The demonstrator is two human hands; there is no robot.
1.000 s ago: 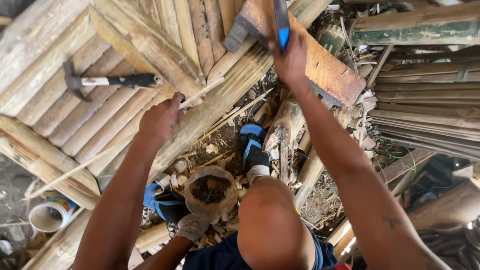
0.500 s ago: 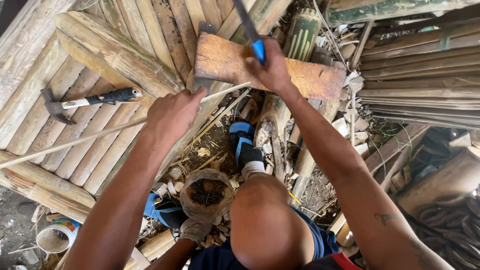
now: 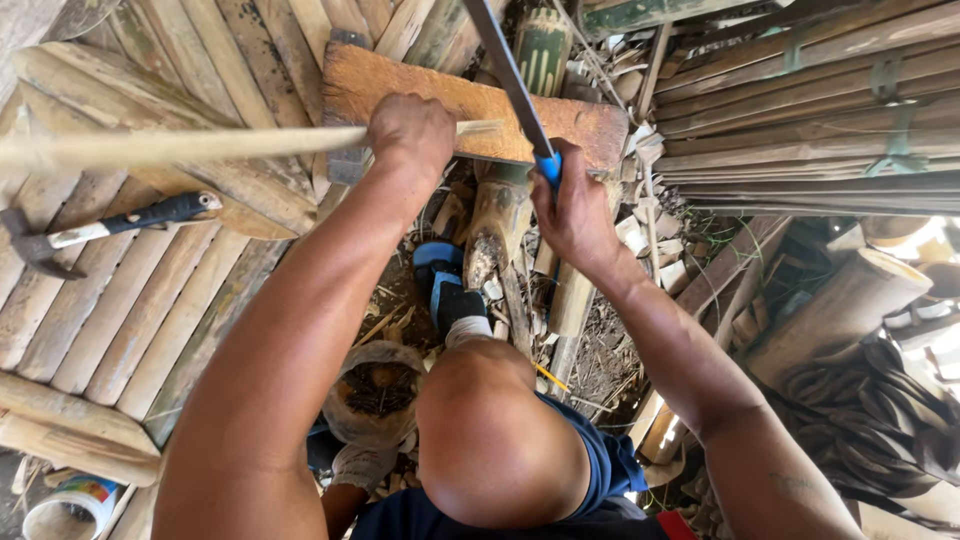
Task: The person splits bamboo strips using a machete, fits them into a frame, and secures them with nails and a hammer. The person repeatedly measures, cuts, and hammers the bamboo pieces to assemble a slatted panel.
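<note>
Bamboo strip (image 3: 180, 146) and saw (image 3: 512, 85) gripped over the plank's (image 3: 420, 95) edge.

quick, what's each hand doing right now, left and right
Left hand: closed on a thin bamboo strip, over the wooden block.
Right hand: closed on the blue handle of a long blade.

A board (image 3: 470, 105) lies across the top, in front of the person's knee (image 3: 495, 440). A thin stick (image 3: 180, 147) rests on the board and pokes out to the left. A hammer (image 3: 100, 228) lies on the slats (image 3: 150, 310) at the left. A saw (image 3: 510, 80) crosses the board's right part.
</note>
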